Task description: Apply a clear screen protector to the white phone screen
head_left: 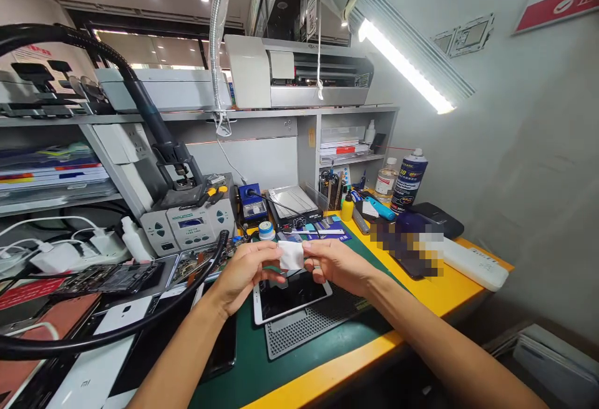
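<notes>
Between both hands, at the middle of the head view, is a small white square piece [291, 256], thin and soft-looking; whether it is a wipe or a flat packet I cannot tell. My left hand [243, 271] pinches its left edge between thumb and fingers. At the opposite edge, my right hand [337, 264] does the same. Just below them lies a white-framed tablet [289, 298] with a dark screen, its upper part partly hidden by the hands. It rests over a grey perforated pad [311, 332] on a green mat [281, 374].
A soldering or hot-air station [189, 225] stands at the left behind a black hose [140, 328]. Phones and circuit boards [126, 276] crowd the left. To the right are a spray can [410, 181], a yellow bottle [347, 208] and a long white box [468, 262]. A lit lamp [407, 62] hangs above.
</notes>
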Available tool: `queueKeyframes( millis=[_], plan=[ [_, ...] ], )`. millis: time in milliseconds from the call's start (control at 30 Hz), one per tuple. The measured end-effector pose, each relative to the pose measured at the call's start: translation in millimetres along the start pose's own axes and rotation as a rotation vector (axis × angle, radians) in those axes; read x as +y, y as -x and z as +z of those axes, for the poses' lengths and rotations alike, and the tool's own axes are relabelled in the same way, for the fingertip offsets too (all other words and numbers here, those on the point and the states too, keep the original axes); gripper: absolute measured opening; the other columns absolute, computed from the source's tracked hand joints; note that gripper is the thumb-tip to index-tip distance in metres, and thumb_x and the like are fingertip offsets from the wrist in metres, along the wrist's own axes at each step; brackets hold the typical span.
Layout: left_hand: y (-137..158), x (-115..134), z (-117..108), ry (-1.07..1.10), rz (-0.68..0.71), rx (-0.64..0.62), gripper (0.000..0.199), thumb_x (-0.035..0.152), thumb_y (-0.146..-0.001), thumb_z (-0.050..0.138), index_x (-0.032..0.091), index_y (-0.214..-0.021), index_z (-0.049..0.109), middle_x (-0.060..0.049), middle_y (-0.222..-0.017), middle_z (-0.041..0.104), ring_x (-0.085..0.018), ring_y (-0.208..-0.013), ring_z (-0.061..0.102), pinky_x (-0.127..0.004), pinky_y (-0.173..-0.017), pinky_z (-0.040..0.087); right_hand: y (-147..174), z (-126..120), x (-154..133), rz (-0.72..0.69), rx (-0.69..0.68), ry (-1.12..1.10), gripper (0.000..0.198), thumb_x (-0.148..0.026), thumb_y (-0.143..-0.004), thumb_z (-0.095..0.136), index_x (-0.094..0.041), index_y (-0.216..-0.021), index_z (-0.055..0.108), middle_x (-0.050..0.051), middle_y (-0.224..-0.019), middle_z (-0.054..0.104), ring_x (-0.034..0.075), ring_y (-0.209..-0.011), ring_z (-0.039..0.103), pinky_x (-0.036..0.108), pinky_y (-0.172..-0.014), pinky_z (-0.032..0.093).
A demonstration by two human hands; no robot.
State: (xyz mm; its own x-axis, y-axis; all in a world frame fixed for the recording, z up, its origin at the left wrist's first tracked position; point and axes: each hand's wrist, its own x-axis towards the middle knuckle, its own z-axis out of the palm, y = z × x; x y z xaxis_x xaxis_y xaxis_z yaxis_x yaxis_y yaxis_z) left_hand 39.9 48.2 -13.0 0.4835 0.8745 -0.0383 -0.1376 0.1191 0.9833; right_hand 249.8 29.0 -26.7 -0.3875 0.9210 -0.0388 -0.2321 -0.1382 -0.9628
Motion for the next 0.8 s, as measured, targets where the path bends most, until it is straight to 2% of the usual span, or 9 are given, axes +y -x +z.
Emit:
queueKeyframes(
  millis=[100, 167, 233, 333, 400, 500, 667, 800],
  plan=[
    [0, -1, 3, -0.039, -0.004, -0.019, 0.022, 0.031, -0.078, 0.075, 0.012, -0.087, 0.077, -0.01, -0.083, 0.066, -0.02, -0.08, 0.06, -0.031, -0.065, 0.058, 1, 5, 5, -0.032, 0.066, -0.032, 0.033, -0.043, -0.075, 0.081, -0.014, -0.087, 0.074, 0.002, -0.074, 0.059, 0.011, -0.062, 0.043, 0.022, -0.049, 0.031],
    [-1, 0, 2, -0.094, 0.014, 0.009, 0.026, 0.033, -0.076, 0.076, 0.013, -0.092, 0.077, -0.011, -0.088, 0.067, -0.021, -0.083, 0.061, -0.032, -0.066, 0.058, 2, 2, 6, -0.048, 0.13, 0.049, 0.034, -0.045, -0.076, 0.078, -0.013, -0.086, 0.073, 0.001, -0.07, 0.056, 0.01, -0.059, 0.041, 0.022, -0.049, 0.03],
    [-1, 2, -3, -0.181, 0.046, 0.101, 0.031, 0.035, -0.074, 0.077, 0.014, -0.096, 0.077, -0.012, -0.098, 0.069, -0.023, -0.088, 0.063, -0.032, -0.066, 0.058, 5, -4, 6, -0.099, 0.232, 0.279, 0.035, -0.048, -0.081, 0.073, -0.013, -0.083, 0.073, 0.0, -0.067, 0.055, 0.01, -0.057, 0.041, 0.024, -0.05, 0.03],
    [-3, 4, -11, -0.256, 0.091, 0.247, 0.034, 0.038, -0.073, 0.076, 0.014, -0.097, 0.077, -0.013, -0.107, 0.069, -0.023, -0.09, 0.063, -0.031, -0.065, 0.057, 15, -10, 7, -0.293, 0.382, 0.817, 0.032, -0.044, -0.089, 0.064, -0.016, -0.08, 0.074, 0.004, -0.078, 0.064, 0.015, -0.068, 0.053, 0.028, -0.061, 0.04],
    [-3, 5, -15, -0.246, 0.099, 0.291, 0.035, 0.038, -0.071, 0.077, 0.014, -0.096, 0.077, -0.013, -0.109, 0.069, -0.023, -0.089, 0.063, -0.031, -0.065, 0.057, 24, -10, 10, -0.408, 0.34, 1.138, 0.029, -0.038, -0.094, 0.059, -0.017, -0.084, 0.075, 0.008, -0.09, 0.068, 0.019, -0.082, 0.058, 0.032, -0.073, 0.045],
    [-4, 5, -16, -0.248, 0.098, 0.299, 0.035, 0.039, -0.071, 0.076, 0.014, -0.095, 0.076, -0.012, -0.107, 0.07, -0.023, -0.089, 0.064, -0.03, -0.064, 0.057, 41, -4, 15, -0.454, 0.131, 1.427, 0.027, -0.036, -0.098, 0.054, -0.019, -0.099, 0.075, 0.01, -0.1, 0.07, 0.024, -0.095, 0.059, 0.037, -0.085, 0.047],
    [-3, 4, -14, -0.27, 0.113, 0.28, 0.035, 0.04, -0.073, 0.074, 0.014, -0.096, 0.076, -0.012, -0.103, 0.07, -0.024, -0.091, 0.064, -0.03, -0.064, 0.057, 62, 1, 17, -0.462, 0.085, 1.569, 0.035, -0.036, -0.101, 0.044, -0.02, -0.117, 0.071, 0.011, -0.116, 0.071, 0.028, -0.109, 0.056, 0.045, -0.096, 0.046],
    [-3, 5, -13, -0.27, 0.118, 0.283, 0.034, 0.04, -0.072, 0.074, 0.014, -0.094, 0.076, -0.012, -0.103, 0.071, -0.025, -0.091, 0.065, -0.03, -0.064, 0.057, 65, -2, 19, -0.427, 0.013, 1.665, 0.044, -0.036, -0.102, 0.04, -0.023, -0.139, 0.057, 0.007, -0.144, 0.057, 0.036, -0.139, 0.038, 0.058, -0.111, 0.033]
  ],
)
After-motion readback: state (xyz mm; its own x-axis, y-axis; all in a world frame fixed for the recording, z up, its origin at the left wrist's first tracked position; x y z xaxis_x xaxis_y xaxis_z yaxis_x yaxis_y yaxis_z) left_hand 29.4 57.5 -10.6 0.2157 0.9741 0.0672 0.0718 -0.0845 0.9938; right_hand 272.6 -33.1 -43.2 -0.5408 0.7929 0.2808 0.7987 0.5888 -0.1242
